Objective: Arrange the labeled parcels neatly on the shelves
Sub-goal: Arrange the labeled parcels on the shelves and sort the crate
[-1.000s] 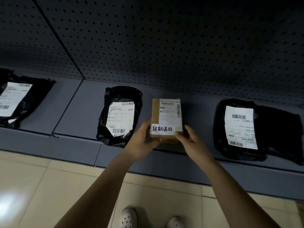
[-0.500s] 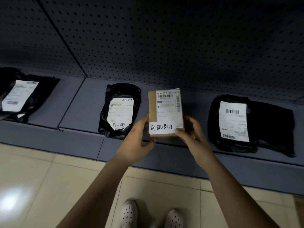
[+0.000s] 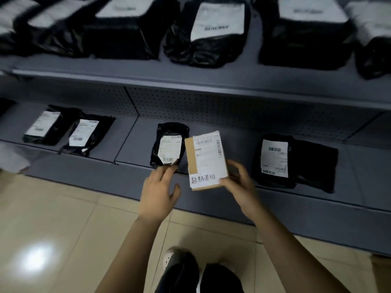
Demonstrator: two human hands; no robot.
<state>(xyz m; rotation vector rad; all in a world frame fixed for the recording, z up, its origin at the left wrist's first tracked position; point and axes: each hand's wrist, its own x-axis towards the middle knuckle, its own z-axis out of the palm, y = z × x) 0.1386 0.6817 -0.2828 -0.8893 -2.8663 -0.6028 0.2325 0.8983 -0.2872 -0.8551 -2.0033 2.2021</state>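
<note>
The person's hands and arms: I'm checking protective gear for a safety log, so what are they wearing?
Nothing that shows. The left hand and right hand are ungloved, with no rings visible. The left forearm and right forearm are uncovered to the frame's edge: no sleeves, watch or wristband.

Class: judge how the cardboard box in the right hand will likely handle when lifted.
Probably stiff: the cardboard box keeps flat faces and straight edges. Likely light: the right hand alone holds it by one corner. Flat-sided, so unlikely to roll.

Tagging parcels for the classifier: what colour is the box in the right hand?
Brown cardboard box with white labels, held by the right hand; head view.
</note>
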